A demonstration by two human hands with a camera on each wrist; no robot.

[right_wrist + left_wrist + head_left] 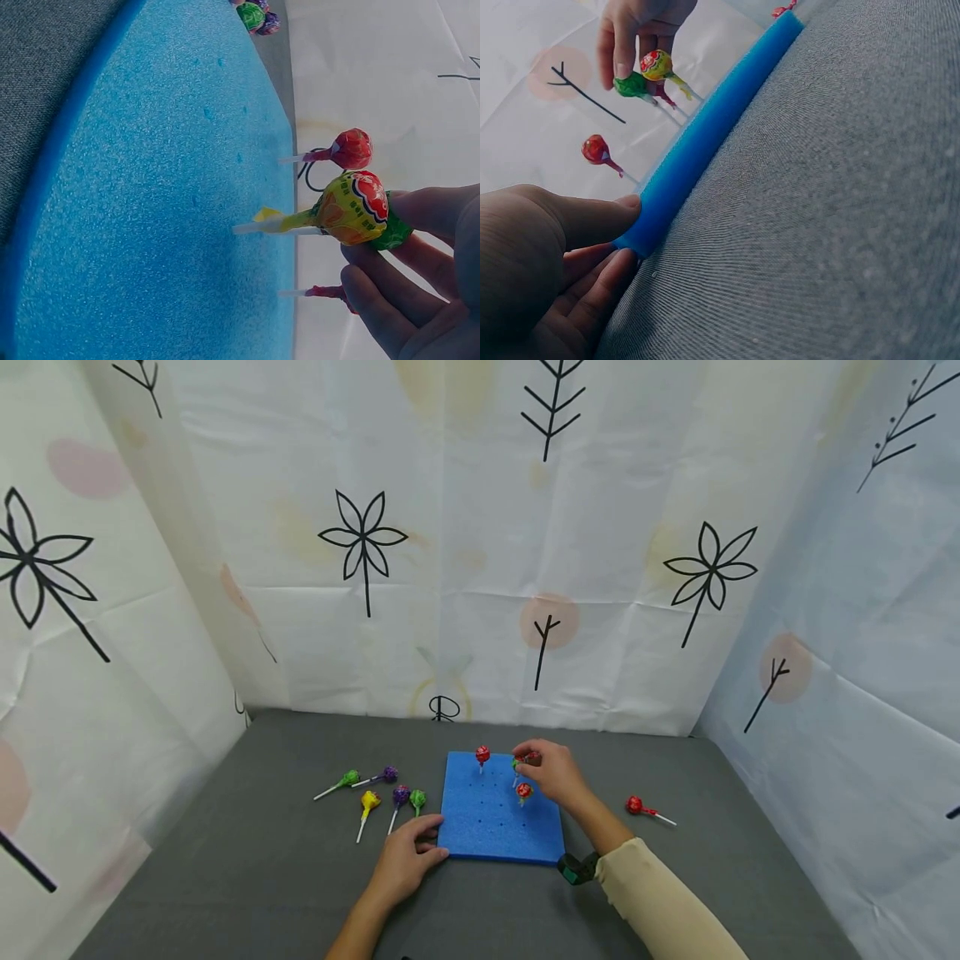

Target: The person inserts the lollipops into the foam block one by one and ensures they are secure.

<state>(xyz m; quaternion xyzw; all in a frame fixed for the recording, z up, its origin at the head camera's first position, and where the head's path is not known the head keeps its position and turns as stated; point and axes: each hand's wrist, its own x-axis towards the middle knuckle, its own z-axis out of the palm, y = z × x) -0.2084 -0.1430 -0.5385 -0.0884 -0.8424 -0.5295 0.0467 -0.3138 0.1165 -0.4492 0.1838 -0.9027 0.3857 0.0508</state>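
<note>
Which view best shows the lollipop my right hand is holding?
The right wrist view: the yellow-wrapped lollipop fills the frame, stick toward the blue foam board. The left wrist view shows it small and distant; the head view mostly hides it behind the right hand.

In your head view, your right hand [551, 774] covers most of the lollipop it holds, so its colours cannot be told there. The holes in the blue foam board [495, 827] are too small to count. Your left wrist view cuts the left hand [547, 262] at the bottom edge.
</note>
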